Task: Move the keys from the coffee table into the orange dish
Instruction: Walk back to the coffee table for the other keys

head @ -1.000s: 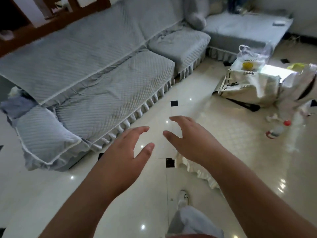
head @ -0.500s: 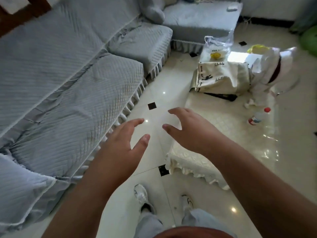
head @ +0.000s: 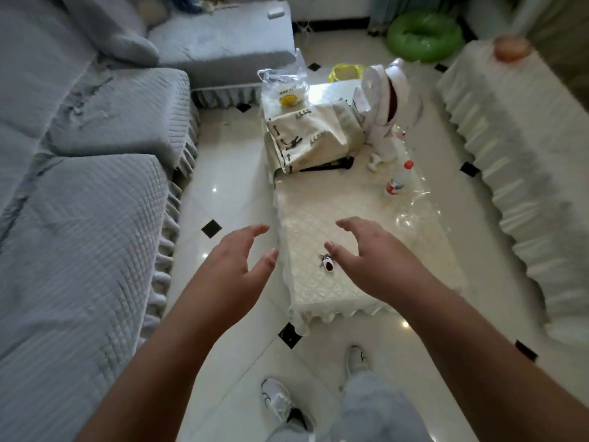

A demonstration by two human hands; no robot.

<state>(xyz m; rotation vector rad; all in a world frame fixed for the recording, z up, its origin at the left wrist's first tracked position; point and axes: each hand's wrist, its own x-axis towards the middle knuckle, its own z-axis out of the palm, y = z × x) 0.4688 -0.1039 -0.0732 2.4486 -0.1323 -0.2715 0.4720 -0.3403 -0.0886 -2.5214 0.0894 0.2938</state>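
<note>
The keys point(head: 327, 263), with a small white and brown fob, lie on the lace-covered coffee table point(head: 325, 291) near its front end. My right hand point(head: 369, 253) hovers just right of them, fingers spread, thumb tip close to the fob, holding nothing. To the left of the table, over the floor, my left hand point(head: 237, 260) is open and empty. An orange dish point(head: 511, 50) sits blurred on a white-covered surface at the far right.
A grey quilted sofa point(head: 95, 186) runs along the left. On the far part of the table stand a cream bag point(head: 314, 135), a plastic bag point(head: 285, 87), a white toy point(head: 387, 100) and a red-capped bottle point(head: 398, 178). A green ring point(head: 424, 35) lies on the floor beyond.
The view has swung right and down from the sofa to the coffee table. The keys and the orange dish have come into sight, and both hands now hover near the table's front end.
</note>
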